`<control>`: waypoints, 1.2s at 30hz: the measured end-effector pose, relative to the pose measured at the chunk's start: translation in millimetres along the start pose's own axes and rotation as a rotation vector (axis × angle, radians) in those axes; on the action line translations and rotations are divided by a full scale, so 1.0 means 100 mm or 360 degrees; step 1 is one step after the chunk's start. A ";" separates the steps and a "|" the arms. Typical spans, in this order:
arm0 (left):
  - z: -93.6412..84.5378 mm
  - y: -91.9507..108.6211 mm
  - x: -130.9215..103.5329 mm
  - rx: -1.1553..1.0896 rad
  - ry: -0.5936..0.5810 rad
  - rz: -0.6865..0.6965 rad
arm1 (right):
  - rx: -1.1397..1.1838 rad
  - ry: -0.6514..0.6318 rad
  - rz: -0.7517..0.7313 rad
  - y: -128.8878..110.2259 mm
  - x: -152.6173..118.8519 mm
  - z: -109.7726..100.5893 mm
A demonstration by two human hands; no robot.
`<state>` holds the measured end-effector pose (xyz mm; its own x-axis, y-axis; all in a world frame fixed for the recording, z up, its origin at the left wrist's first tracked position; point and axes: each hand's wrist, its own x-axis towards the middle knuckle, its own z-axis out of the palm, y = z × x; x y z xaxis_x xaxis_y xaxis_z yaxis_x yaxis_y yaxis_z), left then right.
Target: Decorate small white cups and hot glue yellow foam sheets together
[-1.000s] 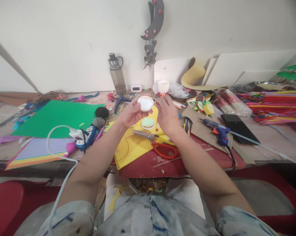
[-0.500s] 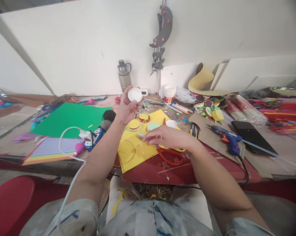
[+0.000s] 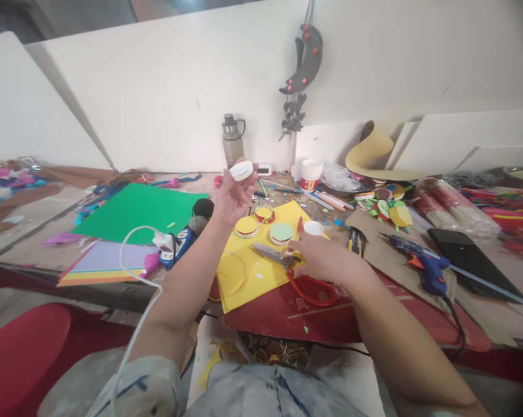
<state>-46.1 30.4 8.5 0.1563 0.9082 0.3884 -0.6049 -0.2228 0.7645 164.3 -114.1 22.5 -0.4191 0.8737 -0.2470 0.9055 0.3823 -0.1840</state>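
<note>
A white round disc (image 3: 242, 170) is pinched in my left hand (image 3: 235, 196), raised above the table and tilted so its rim shows. My right hand (image 3: 319, 255) is low over the yellow paper (image 3: 261, 275), beside the pivot of red-handled scissors (image 3: 272, 252); its fingers are curled, and whether they grip the scissors is unclear. On the yellow paper sit a disc with a yellow top (image 3: 247, 226), a disc with a green top (image 3: 281, 233) and a white disc (image 3: 314, 228). A red ring-edged piece (image 3: 265, 214) lies behind them.
Green paper (image 3: 143, 211) and a power strip (image 3: 169, 246) with a white cable lie left. To the right are a box cutter (image 3: 355, 241), a blue glue gun (image 3: 421, 263) and a black phone (image 3: 474, 260). A bottle (image 3: 233, 145) and paper cup (image 3: 311, 174) stand behind.
The disc in my left hand has tilted from face-on to nearly edge-on. My right hand has drawn back right, uncovering the green-topped disc and the scissor blades. The whole view has shifted.
</note>
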 end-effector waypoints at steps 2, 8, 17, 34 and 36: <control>-0.06 -0.01 0.04 -0.0021 0.0030 0.0009 | -0.0038 -0.0033 0.0011 -0.02 -0.01 0.02; -0.12 0.04 0.07 -0.0072 0.0078 0.0135 | -0.0134 -0.0075 0.0107 -0.18 -0.04 0.08; -0.11 0.20 0.04 0.0061 0.0152 0.0305 | -0.0071 -0.0077 0.0132 -0.21 0.01 0.10; -0.42 0.14 0.21 -0.0223 0.0309 -0.0054 | 0.0627 0.0808 -0.0368 -0.03 0.23 0.17; -0.37 0.12 0.20 -0.0215 0.0290 -0.0128 | 0.0741 0.0917 -0.0434 -0.01 0.26 0.17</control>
<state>-79.3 59.3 6.0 0.0722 0.9727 0.2204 -0.6969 -0.1089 0.7089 151.3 -97.2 -0.3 -0.4068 0.8340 0.3727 0.6015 0.5516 -0.5779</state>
